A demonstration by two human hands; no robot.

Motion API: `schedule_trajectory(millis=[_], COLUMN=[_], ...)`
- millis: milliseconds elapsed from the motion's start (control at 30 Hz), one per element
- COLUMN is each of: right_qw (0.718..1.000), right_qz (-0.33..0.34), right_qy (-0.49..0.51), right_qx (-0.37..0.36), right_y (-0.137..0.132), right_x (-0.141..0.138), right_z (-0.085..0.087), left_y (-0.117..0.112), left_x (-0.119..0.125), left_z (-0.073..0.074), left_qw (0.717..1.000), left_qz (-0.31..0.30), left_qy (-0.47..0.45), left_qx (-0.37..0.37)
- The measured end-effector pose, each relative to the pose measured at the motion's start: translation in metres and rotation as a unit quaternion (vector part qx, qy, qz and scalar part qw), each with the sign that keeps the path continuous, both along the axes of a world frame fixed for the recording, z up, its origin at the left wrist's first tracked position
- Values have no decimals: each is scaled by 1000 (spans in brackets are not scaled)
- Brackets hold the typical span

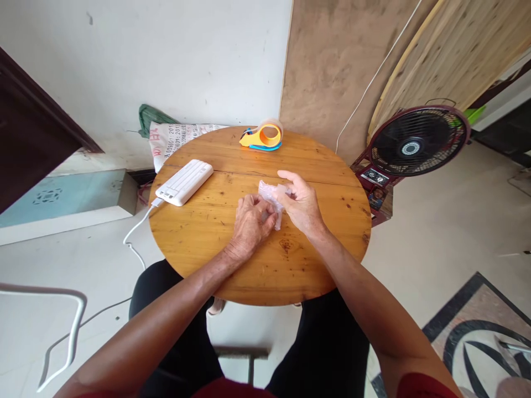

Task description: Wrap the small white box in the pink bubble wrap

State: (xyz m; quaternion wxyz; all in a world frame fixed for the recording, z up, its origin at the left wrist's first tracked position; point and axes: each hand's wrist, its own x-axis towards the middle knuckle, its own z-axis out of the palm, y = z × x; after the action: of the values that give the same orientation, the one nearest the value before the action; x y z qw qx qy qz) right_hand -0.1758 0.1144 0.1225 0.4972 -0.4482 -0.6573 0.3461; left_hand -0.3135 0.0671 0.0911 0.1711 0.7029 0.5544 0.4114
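Note:
A small piece of crumpled, see-through plastic wrap (269,191), perhaps bubble wrap, is between my hands over the middle of the round table. My left hand (252,221) rests low on the wood, its fingers curled and pressed on the lower left part of the wrap. From the right, my right hand (303,203) grips the wrap's upper right part between thumb and fingers, with the index finger stretched out to the left. Whether anything lies inside the wrap cannot be made out.
An orange and blue tape dispenser (265,137) lies at the table's back edge. On the left, a white power bank (185,181) has a white cable (136,228) hanging off the edge. The round wooden table (286,271) stands near the wall; a dark red fan (410,147) stands right.

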Motion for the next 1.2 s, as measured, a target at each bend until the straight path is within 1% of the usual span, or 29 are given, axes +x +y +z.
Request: schedule_trajectory(millis=[100,200,300,367,433,567,700,867,1000,1100,1200], right_qw=[1000,1000,1000,1000,1000,999,998,995,992,991,989], right_qz=[2,7,18,22,26,21,5,-8,0,0,5], right_qy=[3,6,3,-9,-12,-29,-54,-77,-89,-89,-101], right_qx=[-2,-3,-10,-12,-8,4,24,59,90,96,104], right_y=[-5,-8,-11,-12,-15,-21,-30,-36,-39,-41,-43], right_x=[0,1,2,3,3,5,5,8,8,7,8], right_z=[-2,-2,-2,-2,-3,-9,-15,-21,-24,-25,-26], left_y=[-1,0,3,5,6,5,3,4,2,1,1], left_x=[0,-2,-3,-2,-2,-2,-2,-4,-5,-6,-8], left_z=[0,-5,-10,-13,-12,-9,-9,-8,-6,-6,-6], left_qw=[1000,999,996,994,994,996,996,995,997,998,999], left_qz=[2,35,71,81,71,32,22,14,-1,-9,-9], left_qy=[0,-12,-46,-70,-82,-77,-82,-93,-76,-54,-30], left_qx=[-5,-6,3,0,-8,-8,-11,-34,-23,-12,-19])
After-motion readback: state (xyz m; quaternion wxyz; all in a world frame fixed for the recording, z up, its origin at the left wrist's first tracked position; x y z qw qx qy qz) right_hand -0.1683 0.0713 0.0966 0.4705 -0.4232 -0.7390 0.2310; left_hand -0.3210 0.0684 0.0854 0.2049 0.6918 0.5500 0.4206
